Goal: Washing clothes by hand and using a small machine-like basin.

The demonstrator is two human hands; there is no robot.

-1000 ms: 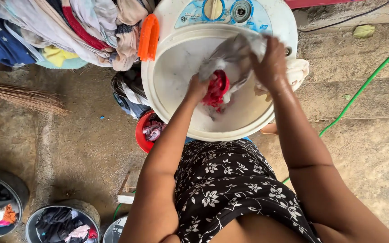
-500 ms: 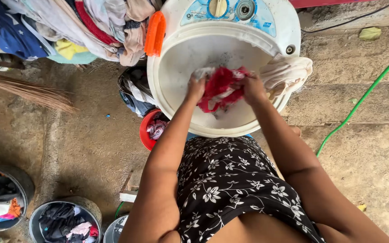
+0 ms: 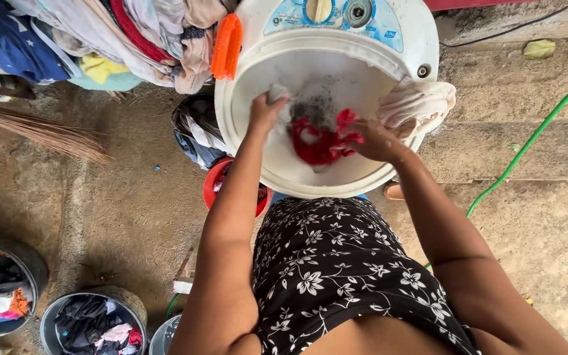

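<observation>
Both my hands reach into the open tub of a white round washing machine [image 3: 251,158]. My left hand [image 3: 265,112] is closed on a pale wet cloth [image 3: 277,91] at the tub's left side. My right hand [image 3: 373,139] grips a red garment [image 3: 317,141] that lies in the soapy water in the middle of the tub. A cream cloth [image 3: 415,105] hangs over the tub's right rim. An orange scrub brush [image 3: 227,46] rests on the machine's upper left edge.
A heap of mixed clothes [image 3: 100,39] lies top left, a broom [image 3: 41,131] at left. A red basin [image 3: 215,187] stands under the machine. Metal buckets of laundry [image 3: 87,322] stand bottom left. A green hose [image 3: 527,144] runs across the concrete at right.
My hands have parted: the left moved to the tub's left side with a pale cloth. The right lowered the red garment into the water.
</observation>
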